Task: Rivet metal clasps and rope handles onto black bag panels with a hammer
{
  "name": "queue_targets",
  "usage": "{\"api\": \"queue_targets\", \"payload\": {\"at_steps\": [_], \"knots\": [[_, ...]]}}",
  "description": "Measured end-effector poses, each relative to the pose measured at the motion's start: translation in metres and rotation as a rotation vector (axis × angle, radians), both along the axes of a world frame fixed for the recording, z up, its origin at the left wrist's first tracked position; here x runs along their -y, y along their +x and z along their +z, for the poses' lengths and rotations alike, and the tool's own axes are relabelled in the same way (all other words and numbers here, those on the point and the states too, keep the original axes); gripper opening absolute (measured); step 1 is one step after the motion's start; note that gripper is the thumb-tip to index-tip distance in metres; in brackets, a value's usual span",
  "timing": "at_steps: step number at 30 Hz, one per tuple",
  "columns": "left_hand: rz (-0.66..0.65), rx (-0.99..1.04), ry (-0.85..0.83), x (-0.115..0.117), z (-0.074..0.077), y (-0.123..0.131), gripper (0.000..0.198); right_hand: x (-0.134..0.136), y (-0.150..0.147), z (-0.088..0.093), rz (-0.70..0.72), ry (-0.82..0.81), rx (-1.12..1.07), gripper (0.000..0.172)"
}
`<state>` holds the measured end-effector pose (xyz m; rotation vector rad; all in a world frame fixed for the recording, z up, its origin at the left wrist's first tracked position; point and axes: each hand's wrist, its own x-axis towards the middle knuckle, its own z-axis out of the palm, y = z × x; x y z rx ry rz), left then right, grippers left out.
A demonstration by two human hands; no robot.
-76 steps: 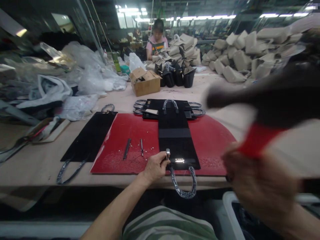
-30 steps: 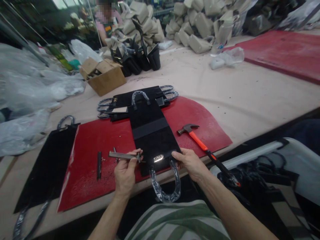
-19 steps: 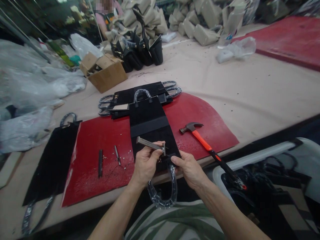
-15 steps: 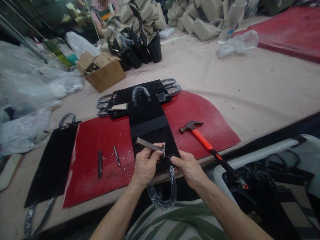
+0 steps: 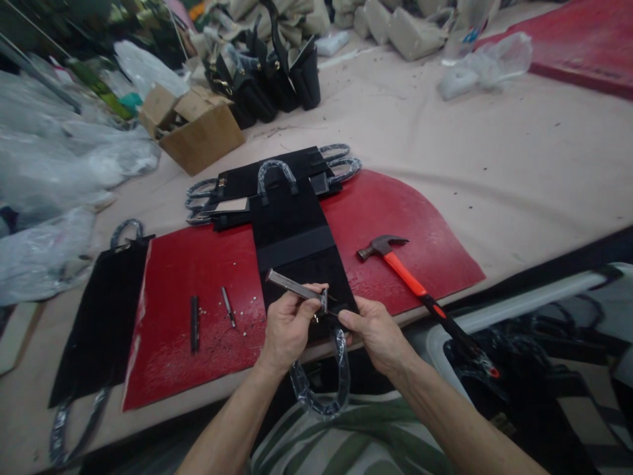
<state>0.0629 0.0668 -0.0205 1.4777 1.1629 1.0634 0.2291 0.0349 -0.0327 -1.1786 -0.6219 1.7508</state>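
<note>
In the frame's centre a bag panel (image 5: pixel 291 218) lies on a mat (image 5: pixel 212 264), a hammer (image 5: pixel 403 270) at its right, a box (image 5: pixel 202 138) at upper left.

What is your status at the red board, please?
Left grip on metal tool; right grip at near corner of black panel; hammer beside panel, apart from both.

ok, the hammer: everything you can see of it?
The claw hammer has a dark, metallic-looking head, a bright orange shaft and a black grip with orange-red patches. It lies head-first on the red board, its grip jutting past the board's near edge toward the white bin; whether those touch is unclear. Nobody holds it.
</note>
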Motion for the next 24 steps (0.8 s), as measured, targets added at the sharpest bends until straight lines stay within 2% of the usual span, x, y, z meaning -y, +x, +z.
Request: {"api": "queue_targets", "payload": {"at_steps": [9,15,18,21,24], "knots": [[-0.008,-0.06,0.084,-0.002,0.004,0.003,0.016,-0.001,0.0,0.0,0.017,0.008,-0.001,0.031],[-0.033,-0.11,0.169,-0.002,0.005,0.007,0.014,0.001,0.008,0.001,0.08,0.104,-0.057,0.031],[-0.011,-0.122,0.151,-0.002,0.003,0.007,0.015,0.002,0.015,0.002,0.141,0.142,-0.078,0.031],[0.007,-0.139,0.087,-0.003,0.0,0.008,0.016,0.003,0.019,0.002,0.198,0.086,0.037,0.029],[0.013,-0.124,0.034,-0.005,-0.001,0.008,0.016,0.005,0.018,0.0,0.189,0.013,0.184,0.024]]}}
